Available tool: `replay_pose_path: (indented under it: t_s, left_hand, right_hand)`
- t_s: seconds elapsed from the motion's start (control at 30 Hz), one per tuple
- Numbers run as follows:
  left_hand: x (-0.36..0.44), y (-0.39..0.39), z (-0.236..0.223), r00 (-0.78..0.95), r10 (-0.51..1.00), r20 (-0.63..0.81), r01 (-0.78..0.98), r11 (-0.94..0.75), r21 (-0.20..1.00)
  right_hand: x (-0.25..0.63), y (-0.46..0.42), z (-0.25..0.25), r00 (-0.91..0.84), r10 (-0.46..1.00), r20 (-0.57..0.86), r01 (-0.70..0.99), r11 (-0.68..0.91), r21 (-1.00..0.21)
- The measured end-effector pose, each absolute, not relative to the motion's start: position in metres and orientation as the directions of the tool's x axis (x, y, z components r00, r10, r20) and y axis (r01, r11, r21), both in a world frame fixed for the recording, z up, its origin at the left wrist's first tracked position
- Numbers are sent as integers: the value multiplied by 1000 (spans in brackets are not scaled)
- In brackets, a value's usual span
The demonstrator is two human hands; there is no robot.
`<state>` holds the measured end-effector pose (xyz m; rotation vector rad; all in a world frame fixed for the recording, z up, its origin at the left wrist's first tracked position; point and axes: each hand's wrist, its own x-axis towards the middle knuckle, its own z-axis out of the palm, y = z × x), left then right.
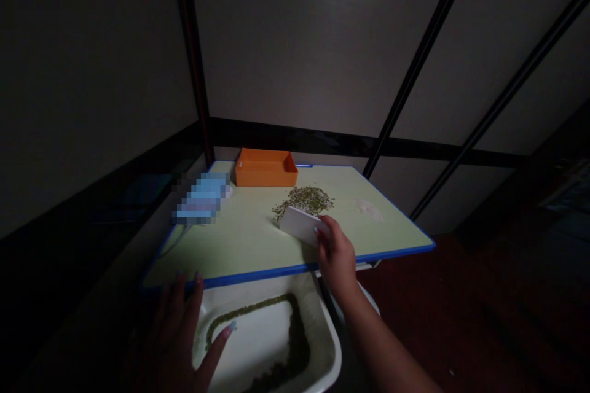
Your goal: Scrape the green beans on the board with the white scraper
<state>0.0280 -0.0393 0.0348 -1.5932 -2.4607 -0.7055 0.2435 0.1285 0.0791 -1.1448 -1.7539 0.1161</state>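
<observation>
My right hand is closed on a flat white rectangular piece, which looks like a scraper and stands on its edge on the table. Just beyond it lies a loose heap of small green pellets or seeds, with some pale bits among them. Fingers spread, my left hand is over the left side of a white basin. Inside the basin, more dark green grains line the edges of the bottom.
The pale green table has a blue rim. At its back stands an orange open box. A thin patch of whitish powder lies to the right. A blurred-out light blue object is at the left edge. Panelled walls rise behind.
</observation>
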Motion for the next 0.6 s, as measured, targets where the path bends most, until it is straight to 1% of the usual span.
replay_pose_path:
  t_s: [0.23, 0.43, 0.6]
  left_hand:
    - [24, -39, 29, -405, 845, 350, 904, 310, 296]
    - [26, -40, 30, -423, 831, 361, 895, 323, 307]
    - [27, -41, 32, -414, 833, 367, 900, 312, 305]
  right_hand:
    - [233, 132, 85, -47, 787, 615, 715, 456, -529]
    - [233, 132, 83, -42, 760, 649, 744, 457, -487]
    - [230, 136, 85, -57, 773, 632, 750, 451, -484]
